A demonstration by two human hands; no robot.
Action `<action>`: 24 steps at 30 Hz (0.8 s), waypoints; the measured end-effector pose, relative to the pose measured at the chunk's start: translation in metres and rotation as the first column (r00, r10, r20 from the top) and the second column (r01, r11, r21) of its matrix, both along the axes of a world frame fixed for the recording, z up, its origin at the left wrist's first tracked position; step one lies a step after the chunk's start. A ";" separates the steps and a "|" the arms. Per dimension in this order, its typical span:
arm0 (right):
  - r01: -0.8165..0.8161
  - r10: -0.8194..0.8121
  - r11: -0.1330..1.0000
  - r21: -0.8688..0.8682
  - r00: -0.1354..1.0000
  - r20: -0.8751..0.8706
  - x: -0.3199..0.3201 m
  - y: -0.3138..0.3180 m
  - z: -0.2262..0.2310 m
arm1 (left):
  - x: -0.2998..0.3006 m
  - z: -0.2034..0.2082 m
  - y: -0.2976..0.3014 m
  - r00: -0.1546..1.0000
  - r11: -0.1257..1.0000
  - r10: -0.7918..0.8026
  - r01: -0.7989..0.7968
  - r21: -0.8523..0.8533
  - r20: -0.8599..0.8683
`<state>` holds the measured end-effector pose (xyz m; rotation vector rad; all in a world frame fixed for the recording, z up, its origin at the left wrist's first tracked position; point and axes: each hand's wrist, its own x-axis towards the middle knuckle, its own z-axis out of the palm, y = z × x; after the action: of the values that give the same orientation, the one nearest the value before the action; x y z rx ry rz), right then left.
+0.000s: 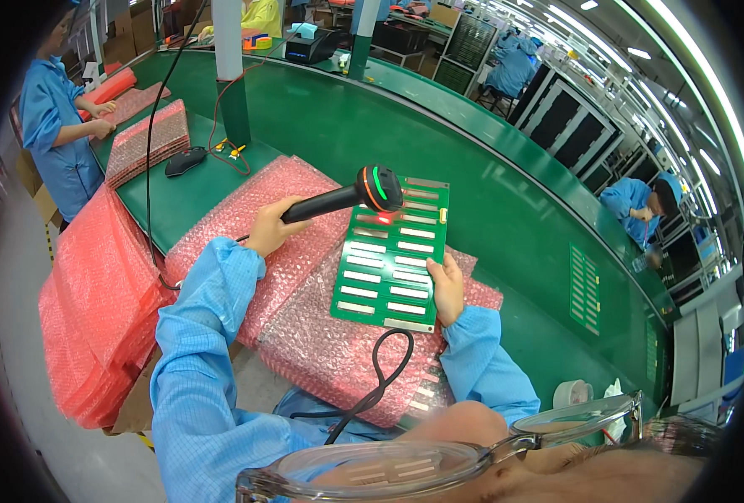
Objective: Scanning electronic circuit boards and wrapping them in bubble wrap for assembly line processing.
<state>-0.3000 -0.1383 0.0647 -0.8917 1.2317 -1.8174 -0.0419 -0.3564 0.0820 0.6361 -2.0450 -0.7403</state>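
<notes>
My left hand [271, 226] is wrapped round the handle of a black barcode scanner [326, 203]. The scanner's head, with an orange ring and a lit green strip, hangs over the upper part of a green circuit board panel [389, 268]. A red light spot falls on the board near its top. White rectangular strips run in two columns along the panel. My right hand [447, 287] grips the panel's right edge, thumb on top. Beneath the panel lies a stack of pink bubble wrap packs [305, 344]. A black cable [378, 369] loops over the stack in front of me.
More pink bubble wrap [104, 310] hangs at the left. A black mouse [185, 161] and a stack of wrapped packs [148, 142] lie beyond. Another board panel [584, 289] rests on the green bench [506, 201] to the right. A co-worker [57, 126] handles wrap at the far left.
</notes>
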 end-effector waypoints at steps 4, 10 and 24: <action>-0.008 0.008 1.000 0.014 1.000 -0.004 -0.002 0.000 -0.001 | -0.002 -0.004 -0.002 1.000 1.000 -0.002 0.003 -0.016 0.023; -0.021 0.021 1.000 -0.007 1.000 0.010 -0.003 0.000 -0.003 | -0.002 -0.001 0.001 1.000 1.000 -0.021 0.021 0.005 0.016; -0.006 0.003 0.999 0.049 0.998 0.061 -0.005 0.000 -0.006 | 0.012 -0.005 -0.005 0.923 0.911 0.382 -0.386 0.144 0.054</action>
<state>-0.3053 -0.1387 0.0586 -0.8051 1.2301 -1.7905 -0.0302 -0.3617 0.0766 1.1034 -1.8148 -0.6570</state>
